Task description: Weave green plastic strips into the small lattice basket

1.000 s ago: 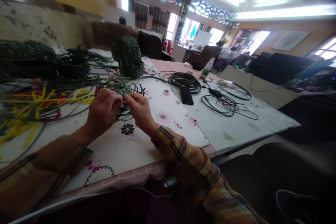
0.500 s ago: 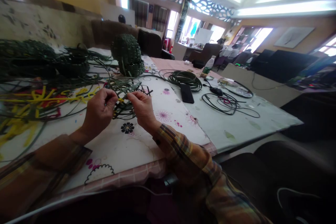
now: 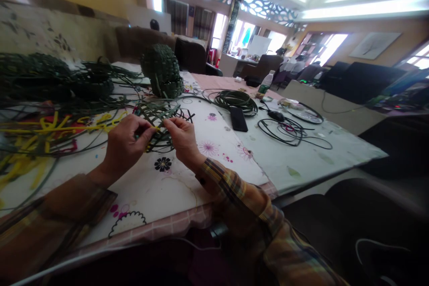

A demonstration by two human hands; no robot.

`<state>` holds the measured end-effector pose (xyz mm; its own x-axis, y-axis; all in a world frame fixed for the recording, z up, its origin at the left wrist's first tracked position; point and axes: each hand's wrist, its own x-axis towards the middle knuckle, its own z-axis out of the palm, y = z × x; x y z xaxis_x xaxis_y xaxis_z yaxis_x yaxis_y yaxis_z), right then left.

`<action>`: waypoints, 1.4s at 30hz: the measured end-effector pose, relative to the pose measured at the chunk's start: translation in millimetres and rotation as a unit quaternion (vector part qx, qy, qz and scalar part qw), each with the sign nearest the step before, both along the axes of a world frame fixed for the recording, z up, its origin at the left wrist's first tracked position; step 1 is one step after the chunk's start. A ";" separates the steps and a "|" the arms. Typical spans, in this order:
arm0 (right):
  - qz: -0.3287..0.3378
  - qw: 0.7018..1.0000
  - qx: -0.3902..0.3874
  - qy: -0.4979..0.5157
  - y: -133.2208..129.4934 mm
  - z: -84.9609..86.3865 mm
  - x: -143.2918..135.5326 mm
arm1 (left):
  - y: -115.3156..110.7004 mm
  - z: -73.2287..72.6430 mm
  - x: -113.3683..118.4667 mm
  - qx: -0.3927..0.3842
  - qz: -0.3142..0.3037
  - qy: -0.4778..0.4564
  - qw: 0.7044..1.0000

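Observation:
A loose, open weave of green strips [image 3: 160, 108] lies on the flowered tablecloth, with its strip ends spread out around it. My left hand [image 3: 125, 145] is closed at its near left side, thumb and forefinger pinched on a thin yellow strip [image 3: 157, 129]. Close by on the right, my right hand [image 3: 183, 139] pinches the green weave with thumb and forefinger; its fingertips partly hide the spot. Only a small gap parts the two hands. Behind the weave stands a rounded, tightly woven dark green basket [image 3: 162, 69].
Yellow strips [image 3: 30, 161] and dark green woven pieces [image 3: 47, 76] pile up at left. To the right are a coil of green strip [image 3: 231, 99], a black phone [image 3: 238, 119], a bottle [image 3: 265, 85], a computer mouse [image 3: 276, 116] and a looped black cord [image 3: 283, 134].
My left hand has moved slightly right, its thumb now stretched toward the right fingertips at the yellow strip. My right hand stays almost where it was.

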<state>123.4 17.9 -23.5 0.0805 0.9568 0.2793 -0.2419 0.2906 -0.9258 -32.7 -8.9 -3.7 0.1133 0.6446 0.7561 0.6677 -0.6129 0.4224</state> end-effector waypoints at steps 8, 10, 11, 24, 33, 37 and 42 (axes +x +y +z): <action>-0.001 1.000 0.006 0.011 0.3 1.7 0.9 | 0.6 -6.1 2.7 -0.083 -0.039 -0.116 0.989; -0.003 1.000 -0.002 0.007 0.0 2.5 1.7 | 2.1 -6.7 1.3 -0.015 -0.044 -0.071 0.996; -0.004 1.000 -0.004 0.006 -0.1 2.6 2.0 | 3.8 -7.0 -0.1 0.013 -0.048 -0.043 0.998; 0.005 0.998 -0.007 0.056 4.3 -5.1 1.4 | 7.3 -9.0 -6.4 0.047 -0.032 -0.011 0.998; 0.013 0.999 -0.013 0.044 1.8 -0.9 5.2 | 11.2 -12.2 -5.1 0.051 -0.026 0.074 0.996; 0.036 0.999 -0.008 0.030 -0.6 -3.9 2.9 | 19.8 -10.8 -9.8 0.183 -0.021 0.130 0.974; 0.059 0.998 0.032 -0.005 -1.2 -9.4 -2.9 | 20.6 -0.2 -13.0 0.265 0.015 0.121 0.957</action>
